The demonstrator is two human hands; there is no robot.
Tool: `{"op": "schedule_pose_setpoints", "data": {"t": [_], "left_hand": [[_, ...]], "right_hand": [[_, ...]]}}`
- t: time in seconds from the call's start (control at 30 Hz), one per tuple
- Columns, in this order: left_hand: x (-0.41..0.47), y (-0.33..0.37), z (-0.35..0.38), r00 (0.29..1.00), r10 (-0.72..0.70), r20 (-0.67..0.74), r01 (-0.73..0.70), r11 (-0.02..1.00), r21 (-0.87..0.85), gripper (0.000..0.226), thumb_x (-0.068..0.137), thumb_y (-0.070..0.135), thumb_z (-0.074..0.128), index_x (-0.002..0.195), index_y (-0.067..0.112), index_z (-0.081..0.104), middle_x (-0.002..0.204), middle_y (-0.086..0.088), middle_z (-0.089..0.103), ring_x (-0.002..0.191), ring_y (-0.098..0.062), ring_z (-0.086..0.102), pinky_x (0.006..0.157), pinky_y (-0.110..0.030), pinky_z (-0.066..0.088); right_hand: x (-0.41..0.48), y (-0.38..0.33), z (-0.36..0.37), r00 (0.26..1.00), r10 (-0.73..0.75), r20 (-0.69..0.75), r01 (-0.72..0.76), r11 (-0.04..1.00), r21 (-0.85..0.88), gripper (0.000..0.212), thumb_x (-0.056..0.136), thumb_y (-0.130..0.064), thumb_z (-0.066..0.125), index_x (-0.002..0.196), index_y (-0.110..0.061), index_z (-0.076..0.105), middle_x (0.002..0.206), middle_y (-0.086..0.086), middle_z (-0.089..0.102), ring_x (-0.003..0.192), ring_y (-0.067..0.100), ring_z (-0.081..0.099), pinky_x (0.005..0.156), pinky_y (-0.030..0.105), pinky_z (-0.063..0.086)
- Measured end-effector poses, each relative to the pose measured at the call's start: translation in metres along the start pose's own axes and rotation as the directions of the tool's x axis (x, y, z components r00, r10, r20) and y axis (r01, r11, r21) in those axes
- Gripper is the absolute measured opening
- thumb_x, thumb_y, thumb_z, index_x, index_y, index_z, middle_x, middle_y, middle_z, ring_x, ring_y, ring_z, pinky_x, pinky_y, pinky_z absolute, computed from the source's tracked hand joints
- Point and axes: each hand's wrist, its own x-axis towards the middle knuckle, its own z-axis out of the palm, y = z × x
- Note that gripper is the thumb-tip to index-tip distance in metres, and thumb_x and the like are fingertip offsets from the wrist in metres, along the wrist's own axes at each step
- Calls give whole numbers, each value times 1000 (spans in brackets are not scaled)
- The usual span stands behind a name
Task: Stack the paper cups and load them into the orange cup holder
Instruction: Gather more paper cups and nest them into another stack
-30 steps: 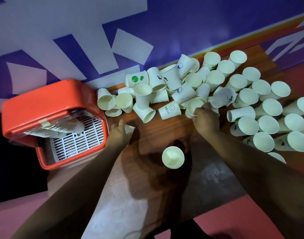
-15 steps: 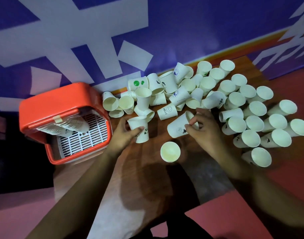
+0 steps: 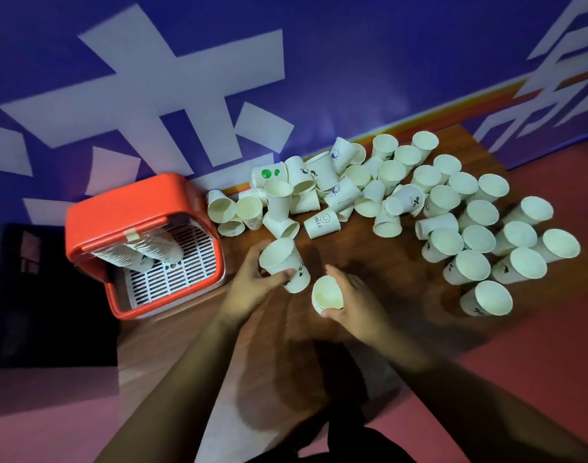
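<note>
- Left hand (image 3: 252, 289) grasps a paper cup (image 3: 281, 264), fingers and thumb curled round its wall. The cup is tilted, mouth up-left, with black print low on the side.
- Right hand (image 3: 356, 300) grips a second cup (image 3: 326, 293) from its right side, mouth facing the camera. It is just beside the first; can't tell if they touch.
- Both cups are held over the middle of the table (image 3: 369, 262), which is brown, matte, grained wood.
- Holder (image 3: 129, 205): glossy orange plastic box with rounded corners, at the table's left edge against the wall, with a white slotted grille (image 3: 182, 269) inside.
- Stack (image 3: 152, 253) of nested cups lies slanted in the holder, blurred.
- Loose cups (image 3: 453, 208): white tapered paper with rolled rims, heaped along the far edge and right side. Some stand upright, many are tipped and lean on each other.
- HELLO cup (image 3: 321, 222) lies on its side nearest the hands, and a green-print cup (image 3: 268, 173) sits by the wall.
- Wall (image 3: 386, 61): blue with white angular shapes.
</note>
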Motion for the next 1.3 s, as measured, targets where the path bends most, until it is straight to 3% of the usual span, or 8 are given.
{"op": "schedule_pose_setpoints", "data": {"t": [0.1, 0.23, 0.67, 0.83, 0.97, 1.03, 1.17, 1.3], "left_hand": [[-8, 2, 8, 998, 18, 63, -20, 999, 33, 60, 82, 16, 79, 131, 26, 47, 118, 9, 61, 108, -6, 60, 81, -15, 50], [-9, 0, 21, 986, 65, 151, -84, 989, 124, 75, 83, 17, 79, 144, 29, 39, 138, 12, 49, 126, 0, 48, 98, -10, 43], [7, -44, 81, 937, 15, 348, -211, 820, 533, 88, 77, 33, 81, 148, 24, 29, 134, 5, 33, 128, -13, 38, 103, -23, 31], [8, -65, 94, 892, -42, 450, -231, 813, 534, 88, 85, 38, 75, 155, 30, 21, 130, 8, 34, 130, -15, 40, 106, -20, 29], [11, -61, 110, 901, -56, 431, -185, 847, 498, 94, 81, 43, 77, 155, 28, 20, 144, 8, 35, 132, -9, 35, 110, -25, 31], [14, -57, 123, 888, -72, 454, -170, 866, 470, 93, 78, 48, 78, 151, 26, 25, 144, 6, 40, 132, -12, 41, 110, -33, 38], [17, -44, 161, 847, -55, 530, -230, 859, 458, 75, 81, 33, 80, 140, 23, 35, 133, 3, 49, 122, -13, 49, 98, -27, 41], [20, -35, 193, 829, 19, 559, -331, 822, 463, 78, 80, 36, 79, 144, 24, 35, 139, 3, 48, 124, -11, 46, 100, -24, 34]], "right_hand": [[-1, 8, 9, 999, -25, 29, 24, 999, 34, 98, 71, -38, 83, 151, -30, 26, 153, -4, 37, 140, 17, 35, 113, 34, 33], [-9, 23, 1, 998, 38, -50, -28, 981, 192, 83, 79, -32, 76, 149, -28, 33, 153, -5, 36, 141, 14, 32, 114, 31, 30], [-31, 65, -21, 969, 231, -86, -200, 940, 275, 53, 92, -29, 63, 141, -17, 48, 142, 3, 50, 132, 19, 46, 110, 34, 37], [-39, 64, 17, 941, 318, 116, -328, 775, 540, 32, 89, -55, 58, 118, -42, 63, 129, -3, 63, 117, 12, 60, 102, 34, 45], [-44, 64, 15, 929, 361, 77, -305, 635, 710, 15, 100, -19, 51, 108, -26, 62, 103, -4, 70, 86, -3, 67, 72, 14, 50], [-49, 76, 4, 927, 366, 85, -305, 600, 740, 19, 98, -20, 52, 105, -30, 66, 102, -7, 71, 90, -2, 67, 78, 19, 53], [-63, 110, -17, 930, 367, 30, -296, 698, 652, 37, 95, -19, 54, 95, -53, 68, 105, -19, 71, 103, 8, 65, 95, 35, 50], [-81, 126, -37, 938, 333, -94, -244, 829, 503, 26, 93, -18, 57, 111, -34, 68, 109, -14, 70, 104, 3, 64, 90, 27, 49]]}}
